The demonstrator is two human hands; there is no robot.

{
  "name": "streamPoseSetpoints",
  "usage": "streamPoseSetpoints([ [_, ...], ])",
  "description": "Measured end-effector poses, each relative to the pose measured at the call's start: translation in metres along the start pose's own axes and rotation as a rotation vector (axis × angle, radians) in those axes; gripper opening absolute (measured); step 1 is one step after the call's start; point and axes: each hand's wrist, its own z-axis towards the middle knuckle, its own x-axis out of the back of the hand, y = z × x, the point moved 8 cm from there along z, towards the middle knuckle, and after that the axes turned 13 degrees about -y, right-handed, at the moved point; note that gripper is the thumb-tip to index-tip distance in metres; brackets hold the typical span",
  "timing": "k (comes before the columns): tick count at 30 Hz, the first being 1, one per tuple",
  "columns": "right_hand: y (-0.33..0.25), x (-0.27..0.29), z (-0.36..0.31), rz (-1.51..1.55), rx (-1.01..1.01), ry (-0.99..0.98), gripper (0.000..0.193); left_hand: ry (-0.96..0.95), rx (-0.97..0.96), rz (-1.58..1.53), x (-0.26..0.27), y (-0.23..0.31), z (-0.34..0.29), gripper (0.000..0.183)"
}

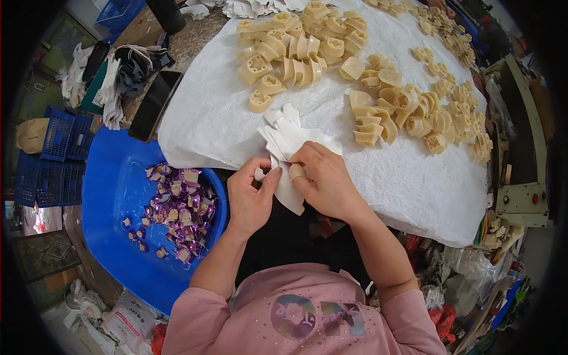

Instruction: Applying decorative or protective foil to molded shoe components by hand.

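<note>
At the near edge of the covered table, my left hand (pixel 251 192) pinches a white, thin cut piece (pixel 289 190) between thumb and index finger. My right hand (pixel 322 180), with a tan wrap on one finger, is closed on the same piece from the other side. The piece hangs down past the table edge between my hands. Just beyond them lies a loose stack of similar white pieces (pixel 287 135), partly behind my fingers. Farther off sits a heap of cream plastic shoe heels (pixel 305 50) with holes in their ends; another group of heels (pixel 408 109) spreads to the right.
A blue tub (pixel 118 195) on my left holds several shiny purple-covered pieces (pixel 180 213). A dark phone (pixel 155 106) lies at the table's left edge, beside some gloves (pixel 109 89). White woven sheeting (pixel 390 189) covers the table. A metal machine (pixel 523 201) stands far right.
</note>
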Motion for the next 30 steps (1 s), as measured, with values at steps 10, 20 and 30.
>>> streamPoseSetpoints([
  [10,0.005,0.009,-0.020,-0.021,-0.008,0.223,0.012,0.035,-0.001,-0.055,-0.001,0.001,0.000,0.020],
  [20,0.065,0.098,-0.084,0.828,0.043,0.963,0.015,0.199,0.071,-0.158,0.014,-0.037,-0.013,0.009],
  [30,-0.007,0.085,-0.101,-0.326,0.066,0.613,0.029,0.196,-0.394,0.714,-0.020,0.070,-0.028,0.057],
])
